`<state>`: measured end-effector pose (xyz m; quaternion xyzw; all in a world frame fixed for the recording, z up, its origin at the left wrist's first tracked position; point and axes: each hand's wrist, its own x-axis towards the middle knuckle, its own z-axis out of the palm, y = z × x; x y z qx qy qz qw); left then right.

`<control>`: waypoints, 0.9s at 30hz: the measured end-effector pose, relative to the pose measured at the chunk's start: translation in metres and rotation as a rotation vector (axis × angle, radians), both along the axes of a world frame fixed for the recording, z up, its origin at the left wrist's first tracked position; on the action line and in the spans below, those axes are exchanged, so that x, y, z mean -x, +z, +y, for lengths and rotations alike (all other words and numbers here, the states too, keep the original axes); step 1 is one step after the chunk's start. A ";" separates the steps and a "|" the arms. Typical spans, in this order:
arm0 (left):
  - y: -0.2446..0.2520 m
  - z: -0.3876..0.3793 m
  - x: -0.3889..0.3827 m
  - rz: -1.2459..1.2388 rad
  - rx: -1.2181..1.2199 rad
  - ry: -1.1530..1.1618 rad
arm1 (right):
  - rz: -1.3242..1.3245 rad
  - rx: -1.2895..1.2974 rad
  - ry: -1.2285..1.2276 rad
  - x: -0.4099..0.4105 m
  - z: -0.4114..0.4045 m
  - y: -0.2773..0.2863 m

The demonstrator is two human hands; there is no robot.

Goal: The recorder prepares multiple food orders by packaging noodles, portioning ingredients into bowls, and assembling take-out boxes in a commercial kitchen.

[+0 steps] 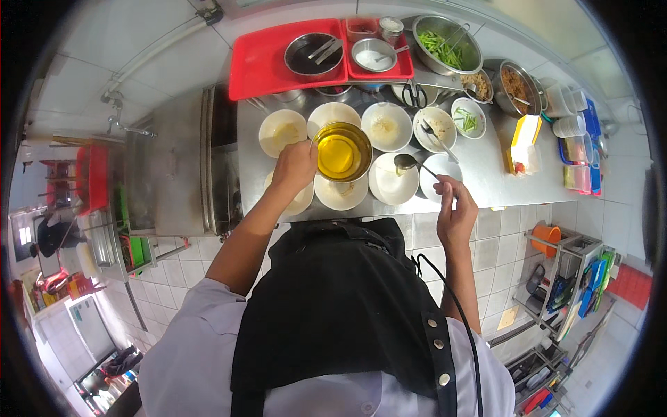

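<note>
My left hand (296,166) grips a metal bowl (342,152) of clear yellow liquid, likely oil, by its left rim. It hangs above several white bowls on the steel counter and partly covers them. Between the fingers of my right hand (456,208) is the handle of a metal spoon (405,161). The spoon's head is over a white bowl (393,190) with a little liquid in it. Under the spoon's handle stands another white bowl (443,169). Behind, one white bowl (386,126) holds a pale seasoning, and another (434,130) holds a fork and a spoon.
Red trays (260,62) at the back carry a dark pan (313,54) and a bowl of white powder (374,55). Black-handled scissors (414,95) lie near them. A steel bowl of cut green vegetables (447,44) and a pot of brown food (520,88) stand back right.
</note>
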<state>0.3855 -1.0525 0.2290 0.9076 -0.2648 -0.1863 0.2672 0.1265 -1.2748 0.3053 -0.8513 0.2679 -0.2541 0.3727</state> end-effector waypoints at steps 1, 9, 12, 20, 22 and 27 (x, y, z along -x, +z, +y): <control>-0.001 0.001 -0.001 0.001 -0.001 -0.002 | -0.010 0.137 0.028 0.002 0.001 0.001; 0.008 0.003 0.005 0.013 0.042 0.000 | -0.173 0.209 0.179 -0.026 0.020 -0.004; 0.007 0.006 0.008 -0.016 0.060 -0.005 | -0.042 0.061 0.270 -0.049 0.030 -0.013; 0.008 0.027 0.017 -0.044 0.060 0.020 | 0.110 -0.216 0.253 -0.079 0.049 -0.034; 0.007 0.035 0.018 -0.058 0.058 0.040 | 0.102 -0.287 0.250 -0.081 0.049 -0.033; 0.008 0.055 0.014 -0.072 0.022 0.099 | 0.065 -0.461 0.204 -0.084 0.046 -0.035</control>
